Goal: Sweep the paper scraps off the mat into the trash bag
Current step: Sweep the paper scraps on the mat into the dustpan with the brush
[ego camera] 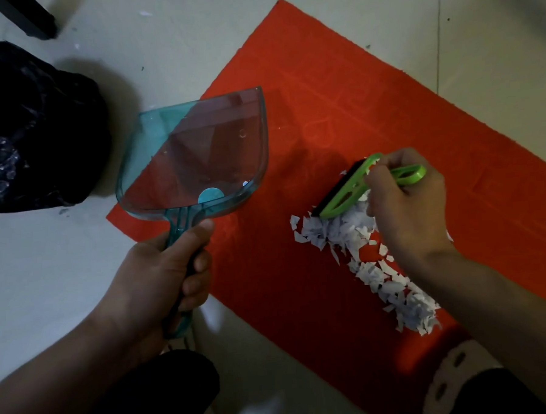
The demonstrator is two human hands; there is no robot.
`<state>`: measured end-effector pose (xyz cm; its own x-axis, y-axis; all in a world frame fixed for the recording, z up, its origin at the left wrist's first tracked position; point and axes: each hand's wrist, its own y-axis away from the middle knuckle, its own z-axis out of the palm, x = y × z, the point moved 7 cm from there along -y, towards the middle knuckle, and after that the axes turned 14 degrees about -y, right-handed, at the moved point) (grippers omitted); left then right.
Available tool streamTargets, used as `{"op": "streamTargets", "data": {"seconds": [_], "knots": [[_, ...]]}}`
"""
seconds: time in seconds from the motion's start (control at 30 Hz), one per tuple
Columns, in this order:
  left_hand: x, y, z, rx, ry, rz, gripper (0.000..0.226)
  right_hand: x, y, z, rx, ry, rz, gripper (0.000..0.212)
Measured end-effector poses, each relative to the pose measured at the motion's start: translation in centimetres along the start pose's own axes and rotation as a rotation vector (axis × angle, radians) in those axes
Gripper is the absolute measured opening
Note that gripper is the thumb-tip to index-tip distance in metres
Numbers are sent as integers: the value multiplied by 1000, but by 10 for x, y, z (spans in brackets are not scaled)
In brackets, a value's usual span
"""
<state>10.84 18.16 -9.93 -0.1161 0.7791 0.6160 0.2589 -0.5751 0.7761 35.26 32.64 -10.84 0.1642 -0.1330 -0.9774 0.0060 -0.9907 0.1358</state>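
Now, light scraps heaped on a soft mat, dustpan and brush in hand.
Mat (371, 113) fills centre-right; limp bag (30, 124) upper left; stiff dustpan (196, 154), handle wrapped by left hand (161, 276); right hand (407, 206) fingers pinch brush (353, 186) touching scraps (363, 259) lower right, likely to flutter, so sweep gently.

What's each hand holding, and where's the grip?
Left hand grips the teal dustpan by its handle. Right hand grips the green brush by its handle.
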Motion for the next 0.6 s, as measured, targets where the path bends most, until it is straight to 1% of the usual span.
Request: {"op": "streamTargets", "data": {"seconds": [0.13, 0.27, 0.37, 0.43, 0.5, 0.6], "knots": [[-1, 2, 0, 5, 25, -2, 30, -5, -1, 29, -44, -58, -16, 10], [-1, 2, 3, 8, 17, -7, 28, 7, 1, 54, -114, -80, 24, 12], [-2, 2, 1, 4, -8, -12, 30, 16, 5, 42, -119, -33, 54, 19], [-3, 2, -1, -2, -15, -13, 31, 15, 8, 25, -97, 3, 55, 18], [-3, 1, -3, 4, 0, -10, 30, 9, 11, 12, -79, -14, 51, 15], [-1, 2, -3, 14, 12, -11, 31, -4, 11, 13, -78, -55, 24, 12]]}}
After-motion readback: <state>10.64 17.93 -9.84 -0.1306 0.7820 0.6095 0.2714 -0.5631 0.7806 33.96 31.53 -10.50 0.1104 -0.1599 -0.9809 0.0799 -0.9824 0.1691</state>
